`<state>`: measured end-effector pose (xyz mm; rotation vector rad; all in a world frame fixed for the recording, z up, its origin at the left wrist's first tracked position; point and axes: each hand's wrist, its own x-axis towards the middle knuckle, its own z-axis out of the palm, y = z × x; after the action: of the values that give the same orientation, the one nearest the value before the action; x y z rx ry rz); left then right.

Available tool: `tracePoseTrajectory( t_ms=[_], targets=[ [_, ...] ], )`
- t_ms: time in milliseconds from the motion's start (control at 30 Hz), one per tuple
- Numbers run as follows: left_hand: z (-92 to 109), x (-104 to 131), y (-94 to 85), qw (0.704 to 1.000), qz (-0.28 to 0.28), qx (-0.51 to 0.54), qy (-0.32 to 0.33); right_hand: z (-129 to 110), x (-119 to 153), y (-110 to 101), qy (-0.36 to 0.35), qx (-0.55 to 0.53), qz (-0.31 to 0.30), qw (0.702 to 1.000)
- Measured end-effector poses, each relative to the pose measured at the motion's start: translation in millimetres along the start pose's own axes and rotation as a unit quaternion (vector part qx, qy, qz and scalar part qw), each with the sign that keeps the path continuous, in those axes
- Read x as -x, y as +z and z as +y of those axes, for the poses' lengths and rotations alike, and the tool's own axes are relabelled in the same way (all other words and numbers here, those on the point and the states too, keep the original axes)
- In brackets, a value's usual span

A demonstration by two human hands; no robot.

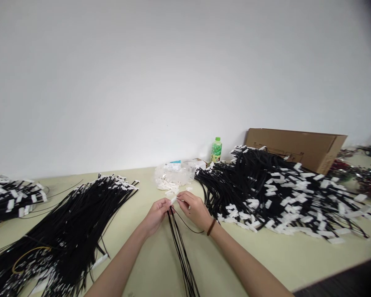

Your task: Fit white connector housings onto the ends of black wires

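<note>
My left hand is closed, its thumb and fingers pinching a small white plastic connector. Several thin black wires hang from under that hand and run down toward the front of the table. My right hand is also closed, fingertips pinched together at the right end of the connector. A tiny dark bit shows at those fingertips and looks like a wire end; the fingers hide most of it. One loose black wire curves out below the right palm.
Behind my hands lies a clear plastic bag with white connectors spilling out. A green-capped bottle and cardboard box stand behind. Large piles of black wires with white connectors lie on the right and left of the table.
</note>
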<state>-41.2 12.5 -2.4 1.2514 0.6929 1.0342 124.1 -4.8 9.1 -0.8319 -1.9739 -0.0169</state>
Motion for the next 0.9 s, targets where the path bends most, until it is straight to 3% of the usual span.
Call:
tracePoseTrajectory(
  t_ms=[900],
  targets=[
    [1.8, -0.8, 1.7, 1.0, 0.026, 0.013, -0.001, 1.9, -0.2, 0.8, 0.026, -0.026, -0.007, 0.999]
  ],
)
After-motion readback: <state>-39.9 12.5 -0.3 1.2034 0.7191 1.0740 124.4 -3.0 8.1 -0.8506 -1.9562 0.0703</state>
